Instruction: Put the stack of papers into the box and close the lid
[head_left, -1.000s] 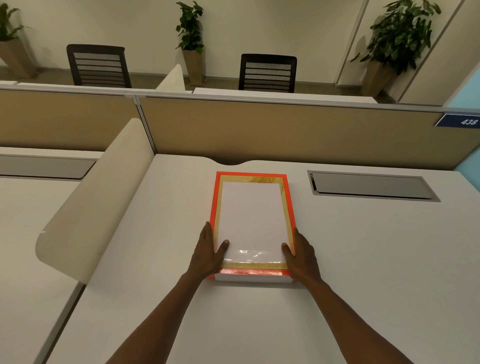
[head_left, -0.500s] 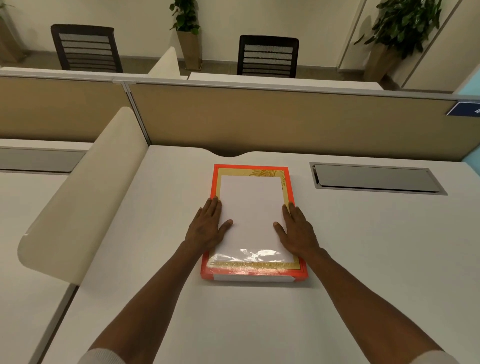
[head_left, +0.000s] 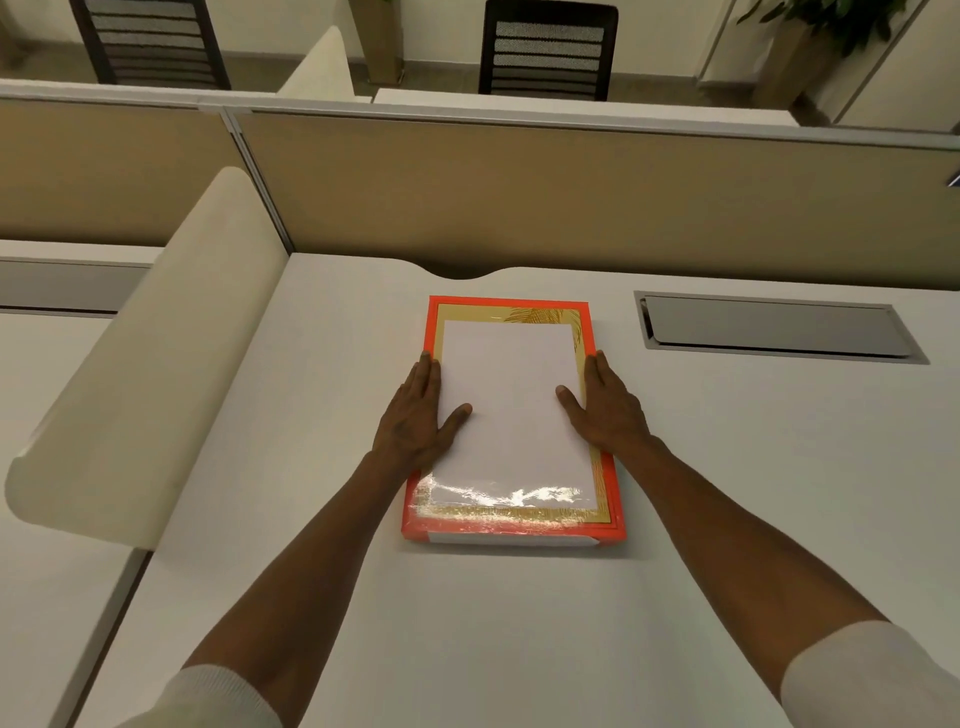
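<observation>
A person's two hands rest flat on a red-and-gold box (head_left: 511, 415) that lies in the middle of a white desk (head_left: 779, 467), the left hand (head_left: 418, 415) on its left edge and the right hand (head_left: 605, 410) on its right. In the past second both hands have slid up from the near corners to about the middle of the long sides, and the fingers, bent round the edge a second ago, now lie straight, held together and pressed down, with each thumb spread inward on the white panel (head_left: 511, 405); they clamp nothing. That reads as the lid being pressed home, so the task seems close to its end. The white panel may be the papers seen through a clear window or a plain sheet on the lid; glare along the near edge makes it hard to tell, and a thin white edge at the box's front could be the stack inside. No brand or writing can be read on the box, only a gold feather-like design near its far right corner. A grey cable hatch (head_left: 774, 327) is set in the desk to the right, well apart from the box.
</observation>
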